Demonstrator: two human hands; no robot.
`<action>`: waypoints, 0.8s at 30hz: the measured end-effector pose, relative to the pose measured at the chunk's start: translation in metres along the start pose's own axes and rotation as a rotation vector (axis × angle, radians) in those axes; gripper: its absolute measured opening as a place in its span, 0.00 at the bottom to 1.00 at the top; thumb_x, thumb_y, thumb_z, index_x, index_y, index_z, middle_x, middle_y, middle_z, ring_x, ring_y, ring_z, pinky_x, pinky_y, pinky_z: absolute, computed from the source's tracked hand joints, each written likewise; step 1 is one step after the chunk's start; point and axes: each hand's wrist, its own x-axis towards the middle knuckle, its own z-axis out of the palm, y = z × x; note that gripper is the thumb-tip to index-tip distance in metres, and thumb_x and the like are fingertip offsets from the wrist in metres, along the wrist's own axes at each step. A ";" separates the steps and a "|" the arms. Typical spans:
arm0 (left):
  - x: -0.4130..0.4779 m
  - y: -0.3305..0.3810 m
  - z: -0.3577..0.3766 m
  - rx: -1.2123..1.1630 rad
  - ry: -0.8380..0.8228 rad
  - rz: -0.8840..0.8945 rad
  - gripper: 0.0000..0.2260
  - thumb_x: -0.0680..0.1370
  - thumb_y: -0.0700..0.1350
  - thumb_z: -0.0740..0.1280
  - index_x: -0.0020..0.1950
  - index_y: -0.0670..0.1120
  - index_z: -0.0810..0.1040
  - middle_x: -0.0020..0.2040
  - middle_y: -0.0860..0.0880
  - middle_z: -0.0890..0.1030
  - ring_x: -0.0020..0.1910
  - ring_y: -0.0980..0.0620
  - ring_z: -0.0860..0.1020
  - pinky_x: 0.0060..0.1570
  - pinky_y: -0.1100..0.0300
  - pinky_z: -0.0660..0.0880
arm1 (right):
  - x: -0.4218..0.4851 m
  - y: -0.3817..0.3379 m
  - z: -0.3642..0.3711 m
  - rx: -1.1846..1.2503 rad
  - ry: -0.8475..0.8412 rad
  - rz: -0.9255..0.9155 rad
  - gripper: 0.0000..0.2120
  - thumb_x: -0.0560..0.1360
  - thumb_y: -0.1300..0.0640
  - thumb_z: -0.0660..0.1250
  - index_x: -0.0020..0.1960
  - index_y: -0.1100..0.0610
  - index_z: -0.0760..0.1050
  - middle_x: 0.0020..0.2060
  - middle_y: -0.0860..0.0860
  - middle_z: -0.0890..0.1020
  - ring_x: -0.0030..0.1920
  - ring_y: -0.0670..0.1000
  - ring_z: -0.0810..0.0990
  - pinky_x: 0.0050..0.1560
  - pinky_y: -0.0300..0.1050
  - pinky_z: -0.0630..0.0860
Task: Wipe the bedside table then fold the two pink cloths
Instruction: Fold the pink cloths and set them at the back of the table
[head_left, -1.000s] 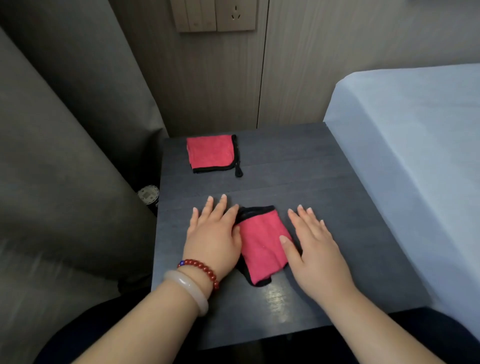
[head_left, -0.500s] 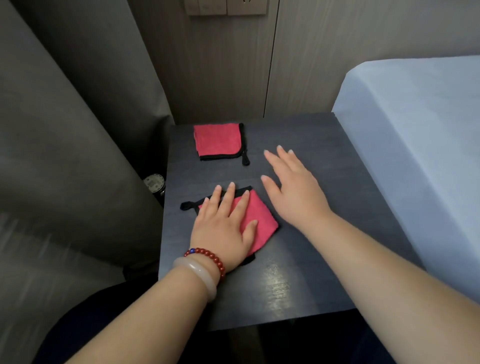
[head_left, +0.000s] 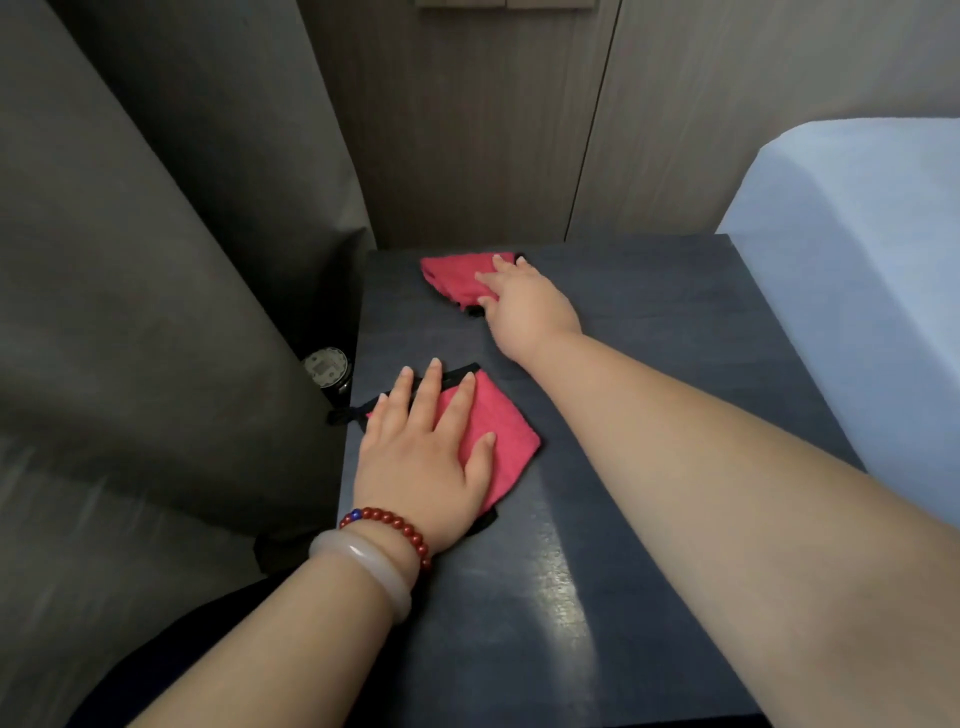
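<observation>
Near cloth: the pink cloth (head_left: 491, 441) closest to me lies folded on the bench (head_left: 649, 415), near its left edge, with a black hem and a small loop poking out on the left.
Left hand: my left hand (head_left: 423, 457) lies flat on that cloth, fingers spread and palm down; this grip pins the cloth and pinches nothing.
Far cloth: the second pink cloth (head_left: 457, 278) sits at the back left of the bench, well apart from the first, and looks bunched where I touch it.
Right hand: my right hand (head_left: 524, 304) rests on the far cloth's right part, fingers loosely curled onto the fabric. I cannot tell whether the grip has pinched it or only presses on it.
Step in hand: I judge this as gathering or tidying the far cloth while the near one is held down.
Doing it well: I would take the hem between thumb and fingers, not drag with the palm, so the fold stays square.
Watch: the near cloth lies close to the bench's left edge; keep the left palm steady so it does not slide off.
</observation>
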 end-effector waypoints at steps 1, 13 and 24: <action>0.001 -0.001 0.000 0.000 0.000 -0.002 0.29 0.78 0.64 0.44 0.79 0.60 0.48 0.80 0.51 0.48 0.78 0.47 0.44 0.74 0.50 0.42 | -0.003 0.004 -0.002 0.011 0.033 0.011 0.21 0.81 0.60 0.56 0.73 0.53 0.66 0.76 0.53 0.62 0.76 0.55 0.57 0.73 0.49 0.57; 0.003 0.001 0.002 0.026 -0.019 0.000 0.30 0.77 0.63 0.42 0.79 0.58 0.47 0.80 0.50 0.47 0.78 0.46 0.43 0.75 0.48 0.42 | -0.057 0.086 -0.046 -0.155 0.232 0.335 0.24 0.76 0.57 0.56 0.72 0.56 0.63 0.73 0.57 0.64 0.73 0.60 0.61 0.67 0.56 0.63; 0.003 0.002 0.003 0.034 -0.035 -0.009 0.30 0.76 0.63 0.40 0.79 0.58 0.46 0.80 0.50 0.46 0.78 0.46 0.42 0.75 0.48 0.42 | -0.034 0.107 -0.042 -0.253 0.020 0.366 0.24 0.82 0.46 0.45 0.77 0.43 0.50 0.78 0.49 0.50 0.77 0.54 0.48 0.76 0.55 0.48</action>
